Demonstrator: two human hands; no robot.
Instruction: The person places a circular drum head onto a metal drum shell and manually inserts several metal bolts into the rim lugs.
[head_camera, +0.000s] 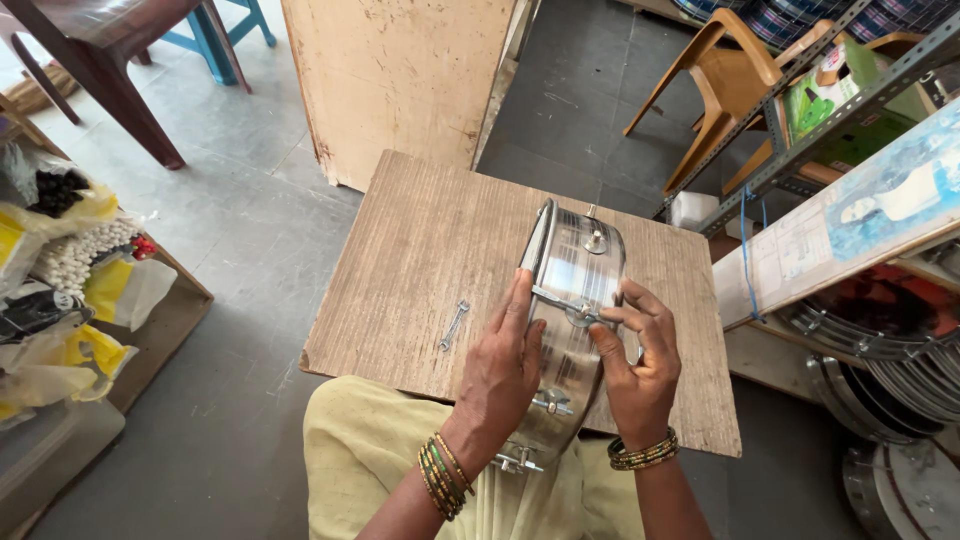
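A shiny steel drum shell (570, 290) with metal lugs along its side stands on edge on a wooden board (420, 250) across my lap. My left hand (505, 365) lies flat against the shell's left rim and steadies it. My right hand (635, 360) grips the shell's right side, thumb and forefinger pinched at a small lug fitting (580, 312). A small silver spanner (454, 325) rests on the board, left of my left hand. Both wrists wear green and gold bangles.
A tall plywood panel (400, 80) stands beyond the board. Wooden chairs (730, 80) and a metal rack (830, 110) are at the right, with more steel shells (890, 340) below. Bags of small parts (70, 260) fill the left.
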